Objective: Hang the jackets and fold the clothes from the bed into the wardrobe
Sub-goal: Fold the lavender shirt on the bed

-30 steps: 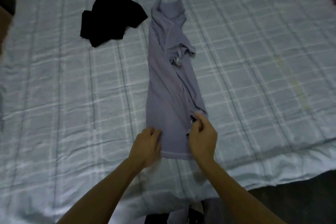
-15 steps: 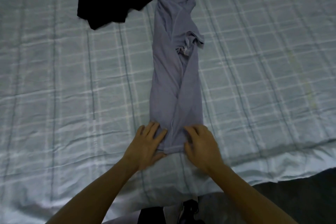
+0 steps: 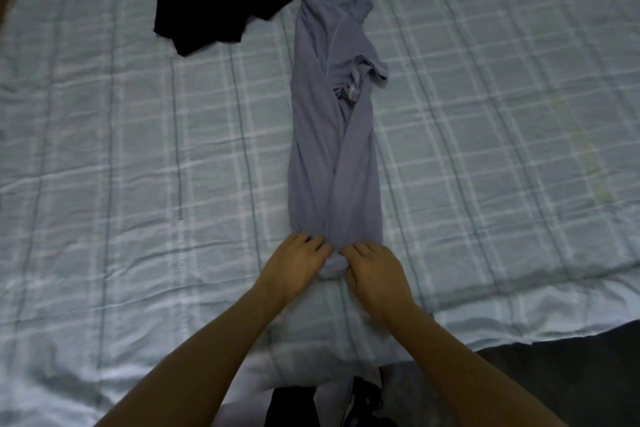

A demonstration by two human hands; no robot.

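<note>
Your bed wears a pale checked sheet, softly creased. Down its middle lies the shirt, limp greyish-purple cloth folded into a long narrow strip. A crumpled black garment sits near the collar, its top cut off. Your left hand and right hand grip the bunched near hem, fingers curled.

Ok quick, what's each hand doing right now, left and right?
Left hand: fingers curled on the near hem of the shirt, gripping it.
Right hand: gripping the same hem, right beside the left.
</note>
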